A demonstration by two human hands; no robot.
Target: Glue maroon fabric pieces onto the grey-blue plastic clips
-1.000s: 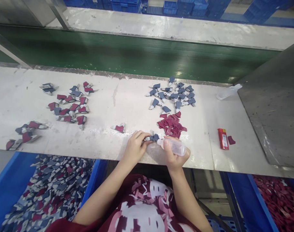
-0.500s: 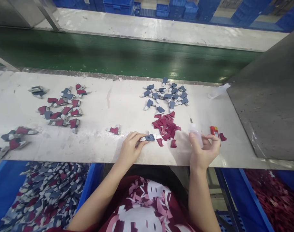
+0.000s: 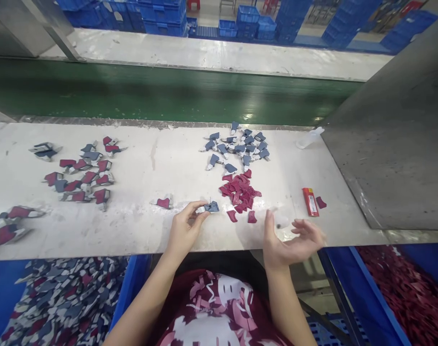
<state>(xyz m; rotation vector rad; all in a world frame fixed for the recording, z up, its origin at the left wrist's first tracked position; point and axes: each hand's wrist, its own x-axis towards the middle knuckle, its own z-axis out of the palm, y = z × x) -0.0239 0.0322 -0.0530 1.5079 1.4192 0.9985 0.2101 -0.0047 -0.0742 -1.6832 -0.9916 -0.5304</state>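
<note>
My left hand (image 3: 185,226) pinches a small blue-grey and white moulded piece (image 3: 212,206) between thumb and fingers, just above the table. Its blue-grey side faces up, showing a recess. My right hand (image 3: 294,242) is over the table's front edge, thumb and fingers spread apart. Between them, close to the thumb, a translucent squeeze bottle (image 3: 282,218) appears blurred and tilted, its dark tip low; whether it touches the fingers is unclear. Left of the bottle lies a pile of dark red pieces (image 3: 240,191). Behind that pile are several blue-grey and white pieces (image 3: 239,148).
A red box (image 3: 310,202) and one red piece (image 3: 321,202) lie at the right, before a metal panel (image 3: 388,144). Assembled red, blue-grey and white pieces (image 3: 85,178) spread leftward. Blue bins (image 3: 130,278) below hold parts. A green belt (image 3: 161,98) runs behind.
My right hand has opened and dropped lower, and the bottle has gone from upright to tilted. My left hand still holds the blue-grey and white piece. The whole view has shifted slightly.
</note>
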